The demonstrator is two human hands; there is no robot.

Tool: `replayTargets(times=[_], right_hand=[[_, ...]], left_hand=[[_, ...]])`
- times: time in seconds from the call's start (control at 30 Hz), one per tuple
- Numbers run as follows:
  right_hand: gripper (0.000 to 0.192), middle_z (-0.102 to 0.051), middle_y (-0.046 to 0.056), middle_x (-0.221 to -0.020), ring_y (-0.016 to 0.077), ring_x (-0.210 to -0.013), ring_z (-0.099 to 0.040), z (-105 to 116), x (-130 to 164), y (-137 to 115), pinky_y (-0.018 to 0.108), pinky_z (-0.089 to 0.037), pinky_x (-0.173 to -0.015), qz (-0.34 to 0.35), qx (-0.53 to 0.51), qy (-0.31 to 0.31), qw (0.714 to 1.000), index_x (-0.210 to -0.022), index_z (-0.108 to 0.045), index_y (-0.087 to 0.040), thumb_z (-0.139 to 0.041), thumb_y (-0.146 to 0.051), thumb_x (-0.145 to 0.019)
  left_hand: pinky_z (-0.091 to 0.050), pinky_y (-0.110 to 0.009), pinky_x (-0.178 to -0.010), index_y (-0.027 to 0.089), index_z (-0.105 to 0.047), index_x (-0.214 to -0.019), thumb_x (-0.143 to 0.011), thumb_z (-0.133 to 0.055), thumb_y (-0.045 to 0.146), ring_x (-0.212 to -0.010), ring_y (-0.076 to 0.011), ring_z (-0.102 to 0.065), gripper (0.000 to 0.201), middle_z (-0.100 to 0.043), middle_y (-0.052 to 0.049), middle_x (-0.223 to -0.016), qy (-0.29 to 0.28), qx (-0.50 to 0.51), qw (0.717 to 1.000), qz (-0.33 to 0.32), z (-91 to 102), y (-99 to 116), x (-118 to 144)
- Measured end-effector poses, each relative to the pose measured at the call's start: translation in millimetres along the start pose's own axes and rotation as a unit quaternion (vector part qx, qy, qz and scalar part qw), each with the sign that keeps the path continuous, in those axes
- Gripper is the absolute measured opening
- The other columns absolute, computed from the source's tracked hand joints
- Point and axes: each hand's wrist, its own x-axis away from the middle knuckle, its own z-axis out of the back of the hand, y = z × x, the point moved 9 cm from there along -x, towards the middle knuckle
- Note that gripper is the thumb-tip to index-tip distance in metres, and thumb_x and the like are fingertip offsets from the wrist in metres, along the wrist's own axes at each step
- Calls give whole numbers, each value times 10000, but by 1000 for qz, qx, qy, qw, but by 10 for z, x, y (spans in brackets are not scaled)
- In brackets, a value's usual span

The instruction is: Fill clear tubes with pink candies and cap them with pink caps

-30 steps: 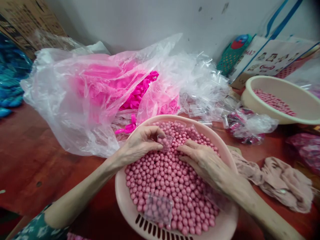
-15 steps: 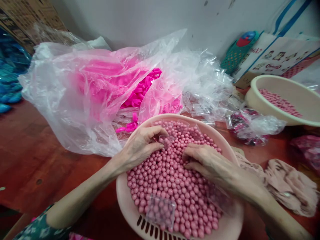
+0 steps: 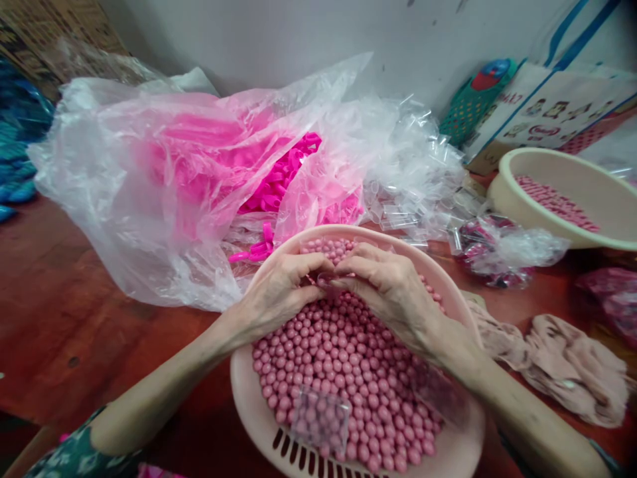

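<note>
Pink round beads (image 3: pixel 338 362) fill a pale pink plastic basket (image 3: pixel 243 392) with a slotted wall. Over the far part of the beads, my left hand (image 3: pixel 279 289) is closed on a small clear plastic container (image 3: pixel 326 281), mostly covered by fingers. My right hand (image 3: pixel 391 289) meets it there, fingers pinched together at the container; what they hold, if anything, is hidden. A flat clear plastic box (image 3: pixel 321 418) lies on the beads at the near side. Another clear piece (image 3: pixel 438 392) rests below my right wrist.
Behind the basket, a large clear bag (image 3: pixel 124 192) spills bright pink plastic parts (image 3: pixel 279 179). Clear plastic tubes (image 3: pixel 403 216) are heaped beside it. A cream basin (image 3: pixel 507 192) with pink beads stands at the right. A crumpled beige cloth (image 3: pixel 580 372) lies on the reddish table (image 3: pixel 94 292).
My right hand has moved up and left from the beads to the clear container between my left fingers. My left hand has stayed nearly in place.
</note>
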Motion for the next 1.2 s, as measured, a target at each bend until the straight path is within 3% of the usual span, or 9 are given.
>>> replayTargets(times=[0.17, 0.4, 0.53, 0.6, 0.77, 0.9, 1.0, 1.1, 1.2], right_hand=[[156, -697, 7, -880, 153, -828, -637, 31, 48, 118, 281, -494, -795, -32, -76, 23, 996, -870, -662, -182, -546, -81, -850], [309, -645, 86, -1007, 205, -906, -605, -74, 74, -6, 363, -490, -815, 22, 85, -32, 996, -984, -634, -150, -423, 16, -831], [205, -627, 85, -1009, 206, -923, -591, 63, 128, -35, 350, -496, -807, -11, 91, -7, 996, -945, -615, -163, -451, -61, -877], [150, -623, 64, -978, 179, -871, -595, 61, 214, -94, 307, -505, -763, -19, 53, -31, 998, -911, -607, -184, -465, -133, -904], [195, -576, 0, -752, 133, -618, -547, -328, 605, -419, 259, -432, -489, 3, 36, -132, 991, -743, -546, -210, -563, -357, -871], [130, -561, 14, -775, 169, -615, -541, -706, 807, -597, 283, -326, -403, -6, 123, -134, 983, -803, -525, -192, -648, -202, -760], [87, -553, 23, -754, 161, -583, -514, -830, 817, -706, 287, -287, -396, 13, 154, -122, 980, -803, -496, -186, -552, -132, -761], [94, -548, 18, -729, 151, -596, -505, -731, 777, -751, 284, -292, -424, 47, 139, -114, 983, -759, -474, -189, -498, -103, -790], [121, -524, 4, -712, 137, -615, -492, -370, 726, -592, 251, -343, -474, 18, 137, -97, 986, -745, -469, -199, -498, -164, -857]], left_hand=[[-458, -245, -790, 203, -634, -936, -805, -614, 148, -848, -135, -586, 143, -630, 18, -907, 7, -26, 1000, 2, 26, -24, 3], [-448, -268, -826, 191, -633, -915, -815, -608, 165, -895, -150, -580, 107, -627, 1, -957, 17, -50, 999, 7, 45, -2, 1], [-452, -288, -801, 177, -614, -910, -830, -583, 169, -874, -161, -582, 87, -629, -11, -918, 70, -83, 994, 2, 110, 17, 15], [-447, -300, -791, 174, -601, -918, -831, -577, 170, -855, -166, -581, 90, -629, -15, -898, 104, -136, 985, -1, 156, 30, 40], [-449, -331, -819, 179, -536, -1033, -864, -510, 173, -918, -190, -579, 172, -616, -37, -964, 123, -220, 968, 10, 181, 6, 115], [-439, -345, -852, 166, -483, -1110, -870, -479, 147, -983, -209, -563, 241, -590, -63, -1012, 125, -262, 957, 1, 160, 21, 151], [-451, -316, -757, 165, -467, -1136, -855, -510, 152, -829, -188, -588, 284, -596, -36, -885, 141, -294, 945, 16, 170, 28, 150], [-437, -282, -647, 161, -483, -1083, -831, -556, 174, -665, -157, -564, 263, -562, 9, -736, 172, -298, 938, 30, 235, 68, 167], [-440, -279, -650, 155, -531, -1037, -831, -558, 180, -660, -151, -566, 210, -581, 7, -733, 211, -286, 934, 29, 370, 165, 270]])
